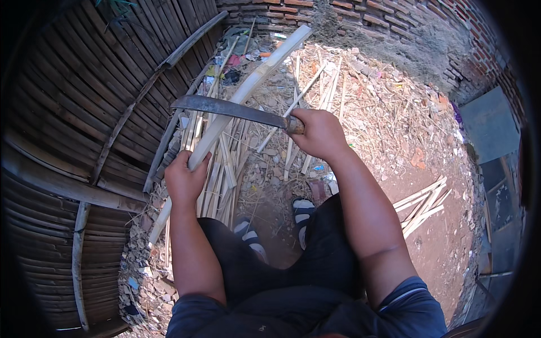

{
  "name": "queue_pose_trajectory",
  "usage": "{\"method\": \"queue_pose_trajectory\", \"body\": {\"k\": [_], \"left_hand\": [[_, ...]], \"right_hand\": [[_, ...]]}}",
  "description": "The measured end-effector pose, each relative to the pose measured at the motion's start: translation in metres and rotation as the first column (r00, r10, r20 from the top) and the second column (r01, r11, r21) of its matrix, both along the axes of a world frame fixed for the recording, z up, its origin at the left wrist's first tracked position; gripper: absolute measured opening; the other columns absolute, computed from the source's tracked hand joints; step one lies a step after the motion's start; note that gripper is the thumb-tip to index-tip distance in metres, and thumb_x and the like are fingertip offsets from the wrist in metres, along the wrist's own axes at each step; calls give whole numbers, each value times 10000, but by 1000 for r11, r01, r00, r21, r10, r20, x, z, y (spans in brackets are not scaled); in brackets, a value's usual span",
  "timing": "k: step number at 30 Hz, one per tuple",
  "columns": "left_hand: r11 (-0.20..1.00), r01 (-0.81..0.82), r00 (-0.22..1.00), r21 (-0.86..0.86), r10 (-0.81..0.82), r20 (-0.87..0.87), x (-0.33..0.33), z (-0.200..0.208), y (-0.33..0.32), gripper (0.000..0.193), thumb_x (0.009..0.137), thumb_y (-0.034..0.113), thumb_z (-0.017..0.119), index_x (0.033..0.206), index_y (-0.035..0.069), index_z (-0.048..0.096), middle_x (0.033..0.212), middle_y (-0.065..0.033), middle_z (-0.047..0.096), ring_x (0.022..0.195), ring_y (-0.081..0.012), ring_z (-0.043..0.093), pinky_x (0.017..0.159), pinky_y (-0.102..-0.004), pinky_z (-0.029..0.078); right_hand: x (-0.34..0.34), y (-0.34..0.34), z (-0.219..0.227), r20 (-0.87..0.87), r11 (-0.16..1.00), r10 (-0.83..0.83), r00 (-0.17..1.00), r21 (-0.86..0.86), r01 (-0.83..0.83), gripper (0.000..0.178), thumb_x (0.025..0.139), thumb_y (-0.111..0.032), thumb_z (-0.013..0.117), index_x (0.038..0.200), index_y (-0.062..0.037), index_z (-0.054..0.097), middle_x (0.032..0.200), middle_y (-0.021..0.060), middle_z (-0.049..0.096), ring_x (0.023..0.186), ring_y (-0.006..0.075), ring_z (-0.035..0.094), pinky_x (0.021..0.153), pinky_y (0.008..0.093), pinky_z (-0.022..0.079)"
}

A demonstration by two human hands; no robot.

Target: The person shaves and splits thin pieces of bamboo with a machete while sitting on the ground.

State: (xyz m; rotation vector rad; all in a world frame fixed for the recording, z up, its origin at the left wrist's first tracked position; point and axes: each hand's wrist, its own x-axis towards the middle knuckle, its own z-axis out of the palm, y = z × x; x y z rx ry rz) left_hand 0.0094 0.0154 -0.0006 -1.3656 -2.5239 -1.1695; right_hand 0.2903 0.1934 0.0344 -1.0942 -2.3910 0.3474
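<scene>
My left hand [187, 177] is closed round a long pale split-bamboo strip [248, 83], which slants up and away to the right. Its lower end sticks out below that hand. My right hand [321, 133] grips the short wooden handle of a machete [234, 109]. The dark, slightly curved blade points left and lies across the strip above my left hand. Whether the edge bites into the bamboo cannot be told. Beneath my left hand, several bamboo strips [217, 188] lie on the ground.
A slatted bamboo wall [62, 101] rises on the left; a brick wall [389, 25] stands at the back. Shavings and rubble [383, 107] cover the ground ahead. A small pile of split strips [422, 204] lies at the right. My sandalled feet [302, 217] are below.
</scene>
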Motion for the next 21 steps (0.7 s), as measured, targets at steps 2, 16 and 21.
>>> {"method": "queue_pose_trajectory", "body": {"k": [2,16,21], "left_hand": [[1000,-9,1000,-2,9,-6,3,5,-1,373,857,342,905,965,11,771,793,-200,747,696,-301,737,688,-406,554],[994,89,996,63,-88,-21,24,17,2,375,850,332,908,980,13,761,825,-186,754,737,-318,751,708,-399,564],[991,91,996,97,-88,-31,22,20,-5,377,843,334,917,964,14,758,815,-197,747,731,-329,746,707,-406,562]], "right_hand": [[14,6,7,-27,989,-127,992,-77,125,328,865,-296,811,1149,-137,768,935,171,776,913,393,757,814,506,599],[44,-27,32,54,995,-92,994,-35,94,354,861,-312,841,1167,-149,768,940,164,780,924,379,760,817,492,593],[62,-11,31,-190,979,-189,963,-114,170,353,901,-375,849,1122,-110,774,848,171,771,810,374,763,739,456,587]]}}
